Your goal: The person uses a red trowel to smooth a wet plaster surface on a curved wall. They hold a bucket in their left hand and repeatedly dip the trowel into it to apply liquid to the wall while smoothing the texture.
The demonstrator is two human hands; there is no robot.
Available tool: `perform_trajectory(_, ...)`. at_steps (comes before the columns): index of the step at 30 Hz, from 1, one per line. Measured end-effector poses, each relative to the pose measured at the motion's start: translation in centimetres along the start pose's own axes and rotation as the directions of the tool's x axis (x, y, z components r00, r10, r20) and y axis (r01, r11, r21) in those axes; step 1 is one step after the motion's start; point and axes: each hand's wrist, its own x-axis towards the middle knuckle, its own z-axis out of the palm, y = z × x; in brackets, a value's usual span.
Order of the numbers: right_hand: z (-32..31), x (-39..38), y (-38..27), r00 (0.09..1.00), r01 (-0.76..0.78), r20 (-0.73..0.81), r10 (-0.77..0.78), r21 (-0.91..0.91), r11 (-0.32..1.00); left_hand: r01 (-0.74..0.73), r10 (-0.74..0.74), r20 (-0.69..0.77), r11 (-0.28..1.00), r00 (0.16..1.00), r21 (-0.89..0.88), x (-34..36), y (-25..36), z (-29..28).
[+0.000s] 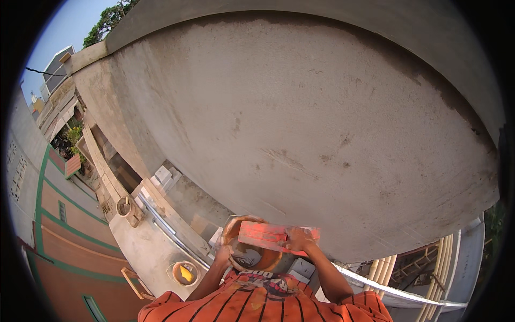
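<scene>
My right hand (300, 240) is closed on a red rectangular plastering float (264, 235), smeared with grey, and holds it across the top of an orange bucket (276, 263). Inside the bucket lies wet grey mix (247, 256), partly hidden by the float. My left hand (222, 254) grips the bucket's rim on its left side. In front of me rises a wide plastered wall (289, 123), pale grey with a darker damp band along its upper edge and a few rough dark spots.
To the left, a pale platform (145, 247) carries a round tub with a yellow thing (186, 273) in it. Beyond stands a small mortar-stained bucket (124, 206) near a long plank (102, 161). Metal tubes (166, 225) run along the platform. Bamboo poles (441, 273) stand at right.
</scene>
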Motion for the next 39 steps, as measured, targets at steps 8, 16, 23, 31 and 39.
perform_trajectory(8,4.5,3.1,-2.9,0.927,0.166,0.356,-0.114,-0.12,0.979,0.047,-0.003,-0.149,0.956,0.989,0.29,-6.8,3.3,3.0)
perform_trajectory(16,6.7,2.1,-6.4,0.892,0.444,-0.037,-0.45,0.251,0.86,0.323,-0.211,-0.299,0.855,0.931,0.405,-11.9,2.6,-3.3)
perform_trajectory(23,1.7,4.4,-8.6,0.933,0.352,-0.126,-0.338,0.519,0.779,0.078,-0.017,-0.49,0.992,0.871,0.103,-13.4,1.6,-5.4)
perform_trajectory(31,-2.7,12.8,-7.2,0.922,0.378,-0.214,-0.323,0.313,0.871,-0.092,-0.054,-0.71,0.982,0.703,-0.166,-12.4,1.0,-8.0)
perform_trajectory(39,-3.9,20.9,-4.9,0.783,0.494,-0.231,-0.578,-0.335,0.803,-0.24,-0.237,-0.794,0.871,0.56,-0.429,-13.7,-0.2,-12.3)
